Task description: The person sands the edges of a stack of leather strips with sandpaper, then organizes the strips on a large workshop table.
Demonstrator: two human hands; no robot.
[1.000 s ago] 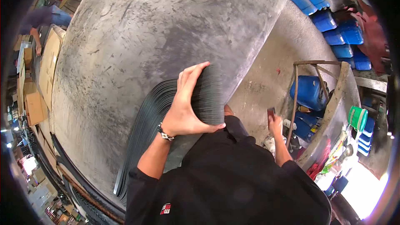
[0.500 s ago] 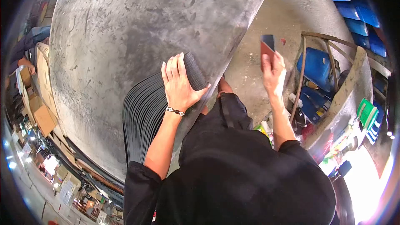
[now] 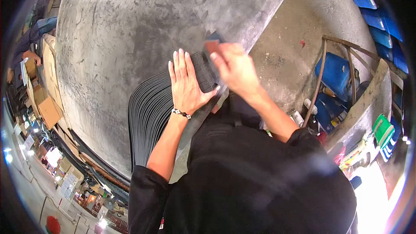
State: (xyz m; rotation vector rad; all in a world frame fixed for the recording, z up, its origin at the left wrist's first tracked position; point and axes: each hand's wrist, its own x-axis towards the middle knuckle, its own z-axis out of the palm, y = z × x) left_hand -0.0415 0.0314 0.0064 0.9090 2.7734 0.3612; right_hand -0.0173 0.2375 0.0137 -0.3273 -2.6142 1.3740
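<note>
Head view: the strips [image 3: 149,117], a thick fan of thin black lengths standing on edge, lie on the grey table [image 3: 121,30] near its front edge, curving from the lower left up to their ends at the middle; they look like rubber or a similar flexible stuff, so I judge them soft, limp singly, fairly heavy as a bundle, and grippy rather than slippery; the best hold seems to be at the ends, pressed together from above and from the side, since a slack hold would let the leaves splay.

The left hand [image 3: 186,84] lies flat on top of the strip ends, fingers straight and together, thumb hooked over the near side; it presses rather than clenches; a bracelet [image 3: 181,113] sits at the wrist.

The right hand [image 3: 236,69], blurred, is just beside the strip ends on their right, touching or nearly so; it grips a small red-and-dark block [image 3: 212,42] between fingers and thumb, the block at the tip of the bundle; whether it touches I cannot tell.

Right of the table, on the floor, stand blue drums [image 3: 336,71] by a metal frame [image 3: 353,63], well apart from both hands.
</note>
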